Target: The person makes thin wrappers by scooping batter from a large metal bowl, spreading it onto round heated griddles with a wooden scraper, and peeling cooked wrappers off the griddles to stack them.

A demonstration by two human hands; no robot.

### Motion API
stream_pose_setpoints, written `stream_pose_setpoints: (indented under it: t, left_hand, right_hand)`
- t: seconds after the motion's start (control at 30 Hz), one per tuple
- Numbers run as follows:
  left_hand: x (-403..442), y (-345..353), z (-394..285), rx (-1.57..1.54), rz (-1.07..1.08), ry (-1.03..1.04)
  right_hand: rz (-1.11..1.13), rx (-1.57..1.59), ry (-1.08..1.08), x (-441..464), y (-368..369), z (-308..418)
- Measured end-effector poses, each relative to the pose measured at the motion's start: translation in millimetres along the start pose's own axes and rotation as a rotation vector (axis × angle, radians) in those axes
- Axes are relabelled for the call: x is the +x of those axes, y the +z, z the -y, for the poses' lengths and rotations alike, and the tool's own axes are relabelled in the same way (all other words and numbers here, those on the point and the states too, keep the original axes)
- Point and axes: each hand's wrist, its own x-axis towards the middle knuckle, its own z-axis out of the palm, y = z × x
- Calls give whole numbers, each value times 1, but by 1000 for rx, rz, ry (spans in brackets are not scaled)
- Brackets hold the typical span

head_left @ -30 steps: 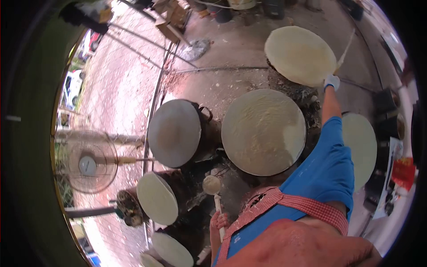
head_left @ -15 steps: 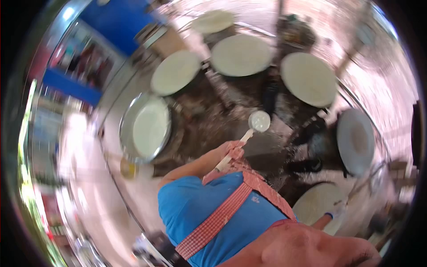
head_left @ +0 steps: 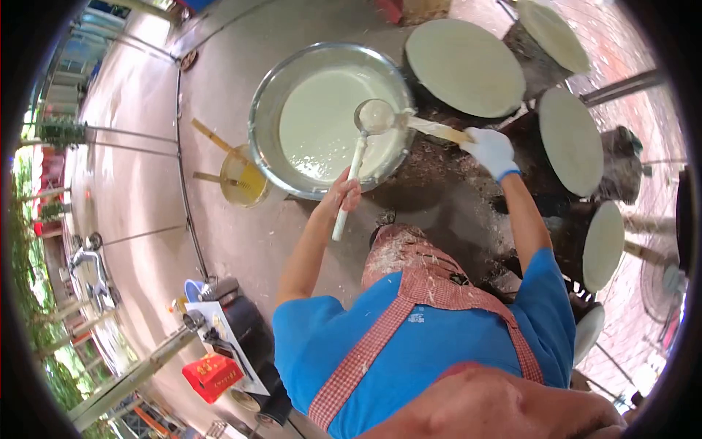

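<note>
My left hand (head_left: pixel 344 195), bare, is closed around the pale handle of a ladle (head_left: pixel 376 117), whose round bowl is over the large metal basin (head_left: pixel 261 139). White batter (head_left: pixel 314 124) fills the lower part of that basin. My right hand (head_left: pixel 491 152), in a white glove with a blue cuff, grips a flat wooden scraper (head_left: pixel 436 129). The scraper's far end reaches the basin's right side, close beside the ladle bowl. Whether the two tools touch is hard to tell.
Round griddles with pale sheets stand at the right, including a large one (head_left: pixel 466 67) and a narrower-looking one (head_left: pixel 571 141). A yellow container (head_left: pixel 245 181) with sticks stands left of the basin. A red box (head_left: pixel 212 377) lies on a small table at lower left.
The view has swung round to the basin. My left hand has brought the ladle over it, and my right hand has moved from a griddle to the basin's side with the scraper.
</note>
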Motion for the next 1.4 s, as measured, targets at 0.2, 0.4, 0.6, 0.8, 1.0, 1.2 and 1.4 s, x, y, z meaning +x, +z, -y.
stream_pose_setpoints:
  t: [0.2,0.4,0.6,0.8,1.0,1.2,1.4]
  left_hand:
    - [79,-112,9,274,-712,-242]
    - [82,-77,-5,-451,-464,-438]
    - [-39,81,-106,-627,-54,-140]
    - [-134,186,-199,-217,-76,139]
    - [-179,218,-269,547,23,618]
    - [-58,115,-228,-68,315,-110]
    - [-17,218,-181,-201,386,-520]
  right_hand:
    - [129,-110,-204,50,10,85]
    - [156,100,10,0,107,54]
    - [-271,321,-22,-72,72,73]
    - [-907,330,-283,-24,-18,68]
    - [-1188,650,-380,-6,-106,76]
    - [-220,1367,17,-7,13,68]
    - [-280,1158,574,-142,27,-2]
